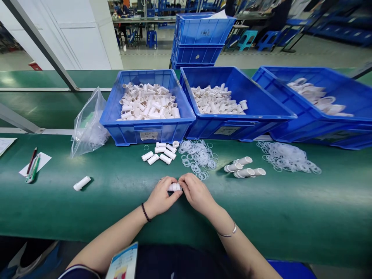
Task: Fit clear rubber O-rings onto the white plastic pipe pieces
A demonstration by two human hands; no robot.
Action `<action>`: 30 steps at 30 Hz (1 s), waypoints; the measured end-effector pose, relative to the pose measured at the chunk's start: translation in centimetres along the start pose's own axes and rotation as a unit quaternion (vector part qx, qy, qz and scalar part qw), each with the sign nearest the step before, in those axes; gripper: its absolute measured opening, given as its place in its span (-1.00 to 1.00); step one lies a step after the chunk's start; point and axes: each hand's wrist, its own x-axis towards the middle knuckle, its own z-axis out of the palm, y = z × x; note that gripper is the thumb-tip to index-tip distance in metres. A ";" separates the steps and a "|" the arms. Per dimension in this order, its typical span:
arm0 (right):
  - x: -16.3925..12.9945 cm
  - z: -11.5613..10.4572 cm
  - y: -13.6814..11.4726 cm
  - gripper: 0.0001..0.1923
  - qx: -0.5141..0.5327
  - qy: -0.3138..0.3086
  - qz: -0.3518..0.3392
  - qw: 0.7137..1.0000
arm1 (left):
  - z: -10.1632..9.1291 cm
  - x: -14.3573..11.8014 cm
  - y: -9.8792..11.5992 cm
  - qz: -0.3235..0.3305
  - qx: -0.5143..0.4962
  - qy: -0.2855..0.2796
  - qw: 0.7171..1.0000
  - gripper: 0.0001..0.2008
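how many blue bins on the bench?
3. Left blue plastic bin is heaped with short white plastic tubes; the middle blue plastic bin is partly filled; the right blue plastic bin runs off frame. More are stacked behind, off the bench.

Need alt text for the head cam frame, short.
Two bare hands, left hand and right hand, together hold a short white plastic tube over a green work table. Behind them lie loose white tubes, clear thin rubber rings and three blue plastic bins of white parts.
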 end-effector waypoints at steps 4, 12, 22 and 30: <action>0.0 0.3 0.9 -0.83 0.044 -0.006 0.021 0.999 | -0.1 -0.1 -0.2 0.052 0.024 -0.029 0.998 -0.86; 0.4 1.8 0.6 -0.80 0.251 -0.009 0.157 0.955 | 0.8 0.1 -0.5 -0.056 -0.285 0.069 0.954 -0.71; 0.4 1.4 0.1 -0.80 0.250 0.021 0.133 0.959 | 1.8 0.4 -0.9 -0.148 -0.485 0.061 0.860 -0.66; 0.3 1.8 0.3 -0.87 0.240 0.069 0.107 0.963 | 1.4 0.8 -0.1 -0.213 -0.599 0.039 0.771 -0.66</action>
